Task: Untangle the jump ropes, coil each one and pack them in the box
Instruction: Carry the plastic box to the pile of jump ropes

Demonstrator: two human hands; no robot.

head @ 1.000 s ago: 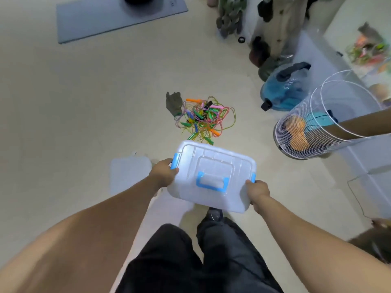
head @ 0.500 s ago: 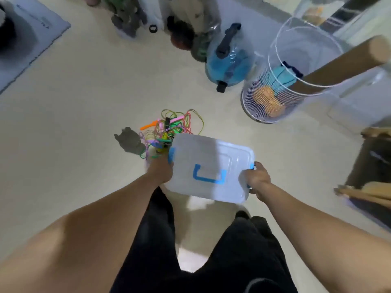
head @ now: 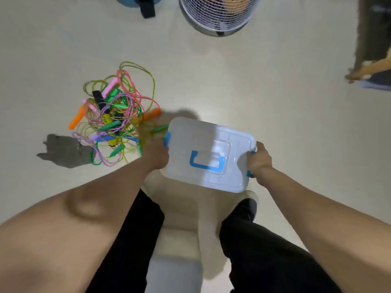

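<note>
Both hands carry a translucent plastic box (head: 209, 154) above the floor (head: 275, 98), one at each short end. The left hand (head: 155, 154) curls round the box's left end just below the blue latch (head: 167, 139), and the right hand (head: 259, 160) grips the right end over the other blue latch. The lid is on, with a blue handle (head: 206, 162) lying flat in its middle, between the two hands. The jump ropes (head: 115, 115) lie in one tangled heap on the floor, just beyond and to the left of the left hand: thin cords in yellow, pink, green and purple, with orange, pink, green, blue and black handles mixed through them. A dark grey cloth (head: 63, 150) lies on the floor, touching the heap's left edge. Well ahead of the hands stands a white wire basket (head: 218, 15). The person's legs in black trousers (head: 264, 250) show below the box.
</note>
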